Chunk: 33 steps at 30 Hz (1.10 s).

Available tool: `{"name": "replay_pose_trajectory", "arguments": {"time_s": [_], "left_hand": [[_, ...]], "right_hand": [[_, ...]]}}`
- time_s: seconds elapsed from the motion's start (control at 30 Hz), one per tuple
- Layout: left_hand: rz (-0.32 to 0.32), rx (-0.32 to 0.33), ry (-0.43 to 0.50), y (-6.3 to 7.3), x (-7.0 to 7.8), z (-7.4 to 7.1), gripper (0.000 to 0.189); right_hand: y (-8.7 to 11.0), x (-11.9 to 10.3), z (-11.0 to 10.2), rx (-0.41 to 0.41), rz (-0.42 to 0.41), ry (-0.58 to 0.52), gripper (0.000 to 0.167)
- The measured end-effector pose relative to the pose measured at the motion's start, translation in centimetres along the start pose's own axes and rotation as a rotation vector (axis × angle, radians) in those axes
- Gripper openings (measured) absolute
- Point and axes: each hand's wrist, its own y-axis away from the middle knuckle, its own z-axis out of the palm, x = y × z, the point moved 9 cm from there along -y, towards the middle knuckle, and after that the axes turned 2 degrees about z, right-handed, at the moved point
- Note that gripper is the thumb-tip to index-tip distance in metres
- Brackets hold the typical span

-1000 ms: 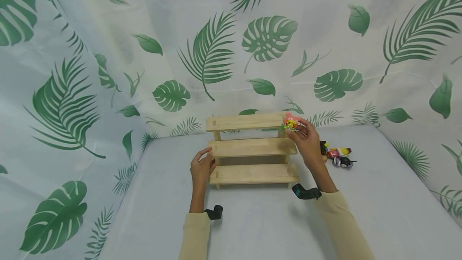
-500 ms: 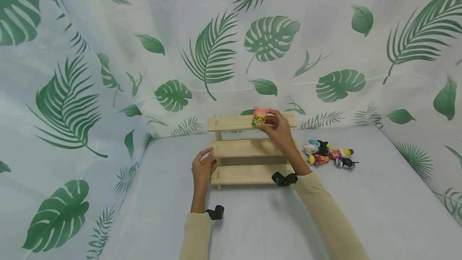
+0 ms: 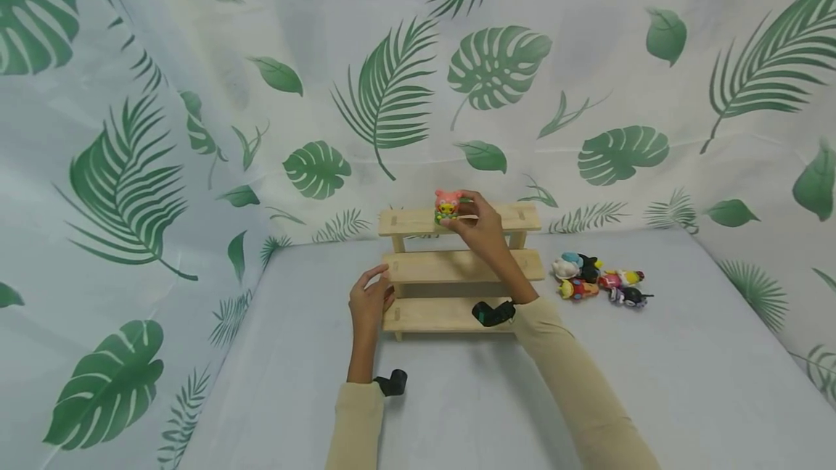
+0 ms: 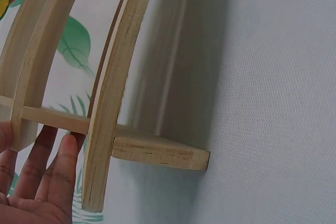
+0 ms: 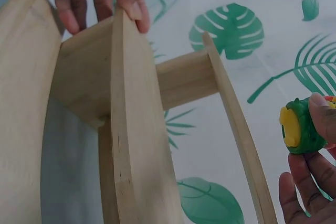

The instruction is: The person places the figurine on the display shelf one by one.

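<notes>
A three-tier wooden display shelf (image 3: 427, 267) stands on the table in the head view. My left hand (image 3: 369, 299) holds its left side, thumb and fingers at the end of the middle board in the right wrist view. Between thumb and fingers, my right hand (image 3: 483, 227) pinches a small toy figurine (image 3: 447, 207) with a pink hood, yellow face and green lower part. It overlaps the top board, left of its middle, in the head view. The right wrist view shows the figurine's green side and yellow underside (image 5: 290, 127), apart from the top board's edge.
Several more toy figurines (image 3: 578, 289) lie in a cluster on the white tabletop (image 3: 444, 405), right of the shelf. Behind the table hangs a white cloth (image 3: 392, 187) printed with green leaves. Each wrist wears a black camera (image 3: 493, 313).
My right hand has carried the figurine leftward from the top board's right end to left of its middle, uncovering more toys at right. My left hand stays at the shelf.
</notes>
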Motion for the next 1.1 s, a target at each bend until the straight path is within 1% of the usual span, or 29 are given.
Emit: {"name": "replay_pose_trajectory", "arguments": {"time_s": [0.1,0.17,0.33,0.5,0.67,0.97,1.1], "left_hand": [[0.002,0.003,-0.002,0.0,0.0,0.0,0.025],[0.004,0.0,-0.003,0.0,0.1,0.0,0.024],[0.013,-0.013,0.0,-0.2,0.2,0.1,0.024],[0.017,-0.012,-0.002,-0.2,0.1,0.0,0.024],[0.009,-0.008,-0.006,-0.3,-0.1,0.0,0.024],[-0.001,-0.003,-0.016,-0.2,-0.2,-0.1,0.022],[-0.006,-0.006,-0.016,-0.2,-0.2,-0.1,0.022]], "right_hand": [[-0.8,1.7,0.6,0.005,0.01,0.001,0.056],[-0.9,1.9,0.9,0.007,0.012,0.012,0.056],[-1.1,1.7,1.3,0.013,-0.003,0.051,0.055],[-1.5,1.5,1.8,0.013,-0.013,0.06,0.054],[-1.9,1.5,2.4,0.009,-0.001,0.077,0.053],[-2.5,1.5,3.7,-0.009,-0.014,0.096,0.053],[-2.6,1.5,4.2,-0.016,-0.027,0.123,0.053]]}}
